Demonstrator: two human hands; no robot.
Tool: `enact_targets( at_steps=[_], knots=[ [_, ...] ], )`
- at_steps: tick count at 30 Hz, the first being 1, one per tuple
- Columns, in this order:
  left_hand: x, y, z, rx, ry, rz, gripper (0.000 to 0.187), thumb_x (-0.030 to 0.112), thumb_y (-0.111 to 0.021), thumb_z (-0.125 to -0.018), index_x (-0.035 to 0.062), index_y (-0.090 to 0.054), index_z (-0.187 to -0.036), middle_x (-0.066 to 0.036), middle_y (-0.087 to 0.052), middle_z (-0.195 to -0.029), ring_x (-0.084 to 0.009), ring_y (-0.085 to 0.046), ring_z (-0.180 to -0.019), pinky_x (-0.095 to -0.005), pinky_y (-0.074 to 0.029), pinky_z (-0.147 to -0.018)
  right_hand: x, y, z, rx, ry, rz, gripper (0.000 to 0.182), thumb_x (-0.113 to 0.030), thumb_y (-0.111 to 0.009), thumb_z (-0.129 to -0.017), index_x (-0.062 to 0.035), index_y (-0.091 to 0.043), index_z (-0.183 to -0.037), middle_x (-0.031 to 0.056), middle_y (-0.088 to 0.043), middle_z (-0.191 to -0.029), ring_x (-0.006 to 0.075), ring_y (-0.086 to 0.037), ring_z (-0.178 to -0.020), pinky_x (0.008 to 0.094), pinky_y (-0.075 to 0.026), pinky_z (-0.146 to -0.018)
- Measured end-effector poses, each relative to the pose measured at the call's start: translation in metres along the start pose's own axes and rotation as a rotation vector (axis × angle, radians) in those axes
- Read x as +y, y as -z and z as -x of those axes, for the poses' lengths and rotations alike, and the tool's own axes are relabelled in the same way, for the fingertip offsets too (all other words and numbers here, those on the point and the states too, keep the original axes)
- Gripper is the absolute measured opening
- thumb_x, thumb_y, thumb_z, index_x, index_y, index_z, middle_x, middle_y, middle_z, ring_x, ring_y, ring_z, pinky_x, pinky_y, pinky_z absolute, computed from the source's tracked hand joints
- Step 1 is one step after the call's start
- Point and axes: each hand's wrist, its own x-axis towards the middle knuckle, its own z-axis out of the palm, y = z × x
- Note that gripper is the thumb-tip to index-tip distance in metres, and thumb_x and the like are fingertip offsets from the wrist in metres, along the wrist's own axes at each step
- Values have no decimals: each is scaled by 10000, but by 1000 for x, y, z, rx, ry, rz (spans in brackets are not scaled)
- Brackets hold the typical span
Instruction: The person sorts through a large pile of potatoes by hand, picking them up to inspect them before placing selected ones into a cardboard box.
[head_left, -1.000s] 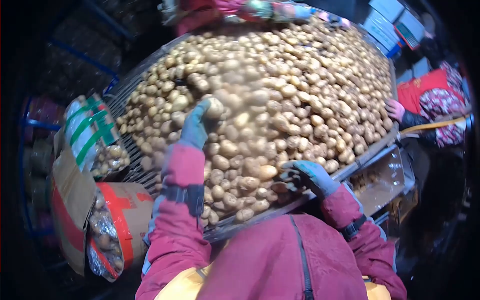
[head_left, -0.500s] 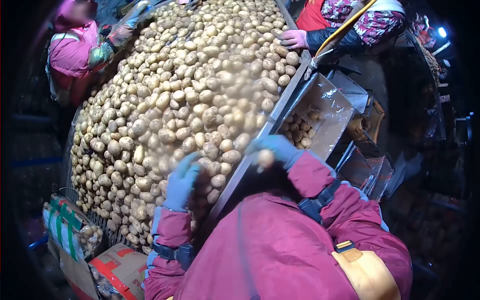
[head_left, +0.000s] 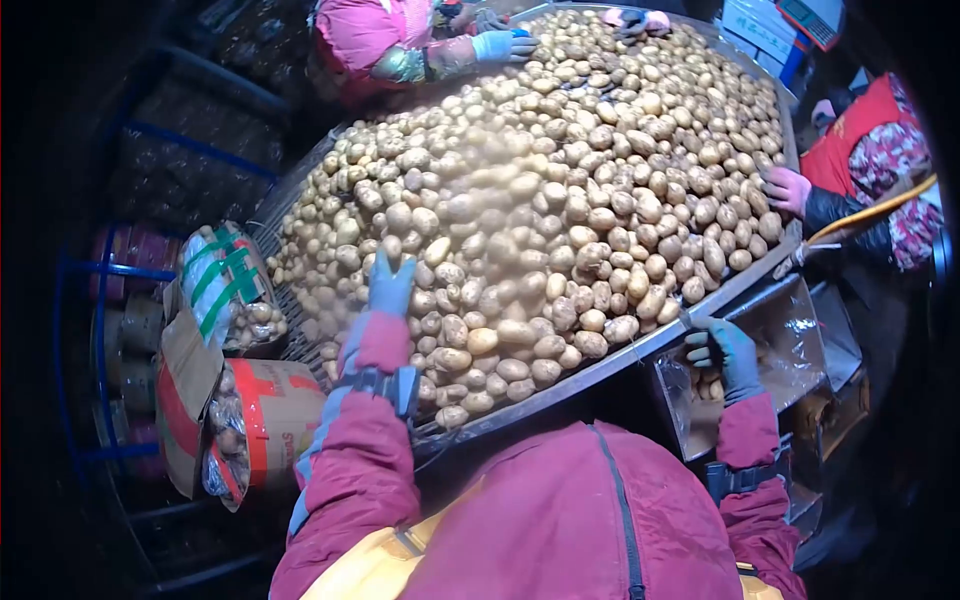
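Note:
Over the pile of potatoes [head_left: 520, 335], my left hand [head_left: 390, 285] in a blue-grey glove reaches forward with its fingers spread. One potato [head_left: 392, 244] lies at its fingertips, and no grip on it shows. My right hand [head_left: 725, 355], gloved alike, is above the plastic-lined box [head_left: 790, 345] beyond the metal table rim [head_left: 630, 352]. Its fingers are apart and a little bent, with no potato visible in them. Below that hand several potatoes [head_left: 708, 385] lie in the box.
At the back left, a person in pink [head_left: 370, 40] reaches over the pile. On the right, a person's pink-gloved hand [head_left: 788, 190] rests at the table's edge. A carton with red tape [head_left: 270, 410] and a bag with green tape [head_left: 215, 280] stand at the left.
The view has turned left. My left hand has reached farther out over the pile. My right hand, which held a potato near the rim, is now over the box without it.

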Motion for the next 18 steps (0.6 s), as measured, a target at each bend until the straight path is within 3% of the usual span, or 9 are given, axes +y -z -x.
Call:
enact_targets(
  at_steps=[4, 6, 8, 11, 14, 16, 18],
  knots=[
    [37, -40, 13, 136, -7, -371, 928, 446, -807, -787, 7, -385, -1487, -365, -349, -1466, -466, -433, -1320, -487, -409, -1082, -7, -71, -16, -204, 18, -31, 407, -366, -596, -1006, -15, -686, -1193, 153, -736, -972, 208, -719, -719, 288, -585, -638],
    [40, -39, 41, 5, -62, -667, 926, 442, -812, -777, 35, -388, -1493, -306, -403, -1454, -447, -423, -1328, -502, -414, -1068, -12, -104, -24, -282, 34, 33, 419, -358, -551, -1035, -5, -656, -1233, 157, -738, -974, 217, -716, -720, 317, -589, -649],
    [54, -15, 61, -179, -241, -591, 777, 409, -793, -813, 53, -493, -1434, -227, -524, -1372, -391, -490, -1289, -474, -422, -1068, -15, -138, -38, -332, -21, 51, 391, -331, -547, -1041, -5, -660, -1225, 157, -738, -975, 218, -711, -709, 315, -586, -645],
    [32, 14, 71, -318, -428, -263, 602, 358, -718, -894, 88, -563, -1409, -206, -583, -1379, -346, -549, -1289, -412, -454, -1065, -17, -185, -55, -423, -29, 76, 365, -302, -553, -1041, -1, -661, -1216, 152, -740, -975, 215, -709, -708, 314, -586, -646],
    [20, 52, 33, -190, 30, 97, 433, 248, -705, -912, 32, -648, -1282, -173, -657, -1270, -270, -636, -1153, -364, -487, -1012, -26, -231, -58, -449, -72, 72, 327, -250, -559, -1039, 12, -672, -1200, 149, -740, -967, 207, -713, -724, 301, -590, -653],
    [-9, 80, -19, 18, -7, -32, 378, 175, -699, -881, 41, -667, -1233, -180, -659, -1178, -296, -626, -1087, -404, -492, -956, -37, -254, -54, -485, -63, 133, 304, -205, -552, -1036, 26, -669, -1196, 143, -733, -997, 220, -725, -803, 313, -599, -688],
    [-52, 93, -74, 102, -71, 27, 396, 173, -693, -858, 59, -666, -1236, -185, -659, -1164, -324, -629, -1086, -417, -493, -965, -35, -268, -53, -464, -85, 94, 300, -194, -554, -1033, 36, -666, -1190, 134, -720, -1051, 225, -718, -858, 332, -603, -699]
  ],
)
